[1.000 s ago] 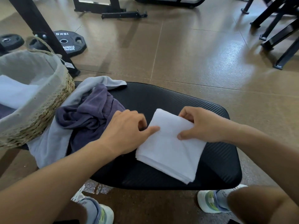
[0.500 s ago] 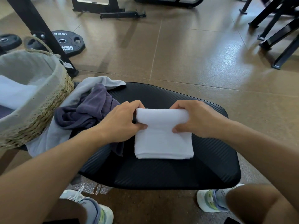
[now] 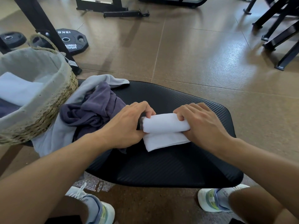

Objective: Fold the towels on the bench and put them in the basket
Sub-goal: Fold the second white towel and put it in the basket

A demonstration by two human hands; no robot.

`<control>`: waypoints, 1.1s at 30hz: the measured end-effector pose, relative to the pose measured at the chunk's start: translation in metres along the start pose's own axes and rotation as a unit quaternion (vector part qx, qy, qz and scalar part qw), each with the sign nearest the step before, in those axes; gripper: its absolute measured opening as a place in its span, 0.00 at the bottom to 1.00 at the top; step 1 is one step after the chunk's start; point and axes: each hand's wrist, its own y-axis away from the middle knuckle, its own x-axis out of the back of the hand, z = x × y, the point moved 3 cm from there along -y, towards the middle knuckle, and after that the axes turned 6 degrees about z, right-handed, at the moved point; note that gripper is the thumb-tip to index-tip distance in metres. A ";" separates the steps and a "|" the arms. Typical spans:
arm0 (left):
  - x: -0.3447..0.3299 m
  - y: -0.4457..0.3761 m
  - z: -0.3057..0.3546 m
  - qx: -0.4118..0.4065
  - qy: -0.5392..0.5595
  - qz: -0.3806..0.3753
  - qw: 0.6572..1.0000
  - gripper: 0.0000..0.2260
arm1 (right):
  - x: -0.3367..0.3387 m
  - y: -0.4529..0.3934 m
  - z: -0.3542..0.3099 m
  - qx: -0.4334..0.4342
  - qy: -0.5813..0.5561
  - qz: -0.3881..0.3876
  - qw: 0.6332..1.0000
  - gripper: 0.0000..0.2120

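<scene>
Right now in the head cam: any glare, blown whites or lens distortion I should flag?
Head view: window glare streaks the brown floor upper right; white towel nearly blown out, little fold texture, gripped by left hand and right hand; wide-angle bend curves the bench edge and floor joints; basket at left edge stretched; focus sharp, no clear motion blur.

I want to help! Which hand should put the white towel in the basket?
Left hand, probably. Both hands grip the towel, but the basket sits on the left side, nearer that hand.
</scene>
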 end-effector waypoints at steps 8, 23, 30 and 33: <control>-0.007 0.006 0.007 -0.021 -0.006 -0.001 1.000 0.19 | 0.017 0.002 0.008 0.024 -0.061 -0.090 0.994 0.17; -0.029 0.009 0.014 0.029 -0.109 -0.141 0.983 0.31 | 0.007 0.006 0.000 0.050 -0.011 -0.226 0.973 0.38; -0.036 0.011 0.006 0.025 -0.193 -0.160 0.968 0.42 | -0.006 0.011 0.001 0.029 -0.038 -0.255 0.966 0.39; -0.040 0.012 0.004 0.014 -0.201 -0.152 0.968 0.43 | -0.014 0.014 0.006 0.025 -0.076 -0.243 0.967 0.37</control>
